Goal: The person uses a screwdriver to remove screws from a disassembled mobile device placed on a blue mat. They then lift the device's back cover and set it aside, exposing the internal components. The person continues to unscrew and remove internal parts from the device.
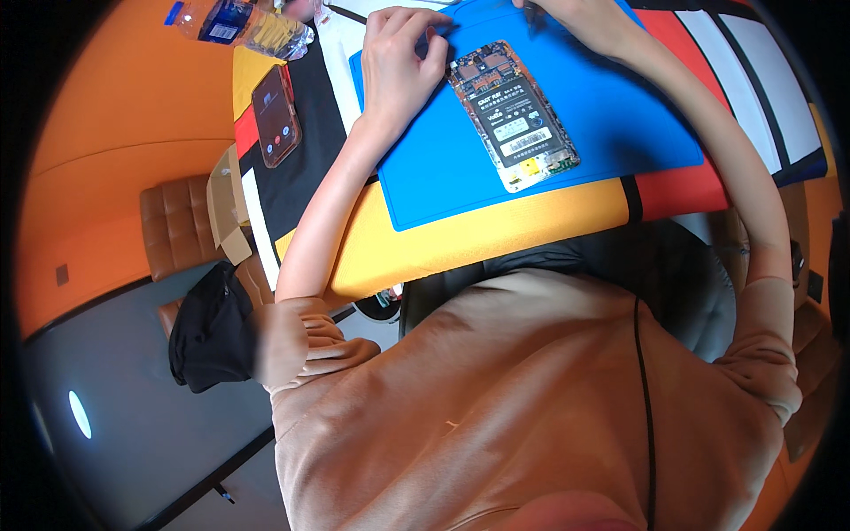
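Observation:
An opened smartphone (pixel 512 115) lies on a blue mat (pixel 620 133), its circuit board and large black battery bare. My left hand (pixel 403 53) rests beside the phone's upper left corner, fingers bent over the mat, thumb apart from them, and I see nothing held. At the top edge, my right hand (pixel 575 13) reaches over the mat beyond the phone. The picture's edge cuts it off, so its fingers are mostly hidden and I cannot make out whether they hold anything. A thin dark pen-like tool (pixel 346 13) lies left of my left hand.
Left of the mat, a second phone (pixel 276 115) with a lit screen lies on the striped tablecloth (pixel 496 232). A water bottle (pixel 243 28) lies at the far left. Below stand a brown padded chair (pixel 177 226), a cardboard box (pixel 226 199) and a black bag (pixel 208 332).

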A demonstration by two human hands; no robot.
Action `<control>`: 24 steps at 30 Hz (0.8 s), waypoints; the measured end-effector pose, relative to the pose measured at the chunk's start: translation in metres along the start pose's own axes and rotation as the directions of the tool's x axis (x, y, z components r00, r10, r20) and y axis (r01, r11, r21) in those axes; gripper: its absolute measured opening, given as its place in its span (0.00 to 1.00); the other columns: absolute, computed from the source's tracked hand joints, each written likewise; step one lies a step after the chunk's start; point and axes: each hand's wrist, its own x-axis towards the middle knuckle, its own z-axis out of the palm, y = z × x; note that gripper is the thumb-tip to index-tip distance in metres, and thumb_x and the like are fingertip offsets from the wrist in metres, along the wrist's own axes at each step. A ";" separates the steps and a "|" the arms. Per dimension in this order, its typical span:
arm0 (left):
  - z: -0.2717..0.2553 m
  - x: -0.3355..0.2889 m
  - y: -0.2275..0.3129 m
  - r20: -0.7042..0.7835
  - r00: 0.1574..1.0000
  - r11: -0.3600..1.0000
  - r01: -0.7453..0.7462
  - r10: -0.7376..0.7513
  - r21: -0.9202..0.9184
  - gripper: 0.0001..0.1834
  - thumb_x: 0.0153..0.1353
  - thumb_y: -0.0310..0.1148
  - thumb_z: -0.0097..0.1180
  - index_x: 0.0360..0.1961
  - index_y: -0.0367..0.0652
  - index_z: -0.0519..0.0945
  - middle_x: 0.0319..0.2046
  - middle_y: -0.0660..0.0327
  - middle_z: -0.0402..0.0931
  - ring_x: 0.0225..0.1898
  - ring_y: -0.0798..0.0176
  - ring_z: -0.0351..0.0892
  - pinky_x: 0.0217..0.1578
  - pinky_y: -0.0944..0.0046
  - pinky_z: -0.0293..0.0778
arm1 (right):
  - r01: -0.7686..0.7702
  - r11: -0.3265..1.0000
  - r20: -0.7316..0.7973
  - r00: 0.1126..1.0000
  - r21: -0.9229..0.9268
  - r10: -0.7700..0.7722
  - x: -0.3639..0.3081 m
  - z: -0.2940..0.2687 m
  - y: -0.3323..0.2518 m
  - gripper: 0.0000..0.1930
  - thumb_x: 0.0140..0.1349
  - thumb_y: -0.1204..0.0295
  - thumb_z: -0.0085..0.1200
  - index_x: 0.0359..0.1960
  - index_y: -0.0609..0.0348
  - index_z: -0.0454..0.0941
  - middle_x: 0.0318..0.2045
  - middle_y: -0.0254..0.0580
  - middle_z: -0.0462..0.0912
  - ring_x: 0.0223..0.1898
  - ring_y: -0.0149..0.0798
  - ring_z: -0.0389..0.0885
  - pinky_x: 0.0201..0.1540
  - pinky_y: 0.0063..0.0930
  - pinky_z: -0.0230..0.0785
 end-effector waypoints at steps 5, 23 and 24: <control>0.007 -0.001 -0.010 -0.039 0.998 0.999 -0.048 0.048 -0.004 0.10 0.58 0.25 0.60 0.41 0.40 0.84 0.40 0.54 0.81 0.48 0.49 0.76 0.51 0.54 0.74 | -0.072 0.995 0.036 0.997 0.071 0.070 -0.003 0.003 0.007 0.15 0.70 0.71 0.49 0.55 0.62 0.67 0.29 0.39 0.77 0.28 0.30 0.76 0.32 0.28 0.71; 0.019 0.000 -0.025 -0.126 0.978 0.987 -0.163 0.163 0.014 0.10 0.57 0.28 0.60 0.39 0.46 0.89 0.40 0.62 0.85 0.49 0.55 0.76 0.51 0.58 0.75 | -0.104 0.982 0.076 0.993 0.160 0.092 -0.003 -0.002 0.010 0.08 0.69 0.73 0.49 0.47 0.57 0.68 0.30 0.38 0.79 0.30 0.29 0.79 0.34 0.25 0.74; 0.019 0.001 -0.025 -0.135 0.974 0.984 -0.181 0.180 0.009 0.08 0.56 0.29 0.62 0.37 0.45 0.89 0.40 0.61 0.85 0.49 0.55 0.76 0.49 0.58 0.76 | -0.128 0.968 0.087 0.990 0.216 0.112 -0.002 -0.002 0.010 0.07 0.69 0.73 0.49 0.46 0.56 0.68 0.31 0.38 0.79 0.31 0.30 0.80 0.34 0.25 0.74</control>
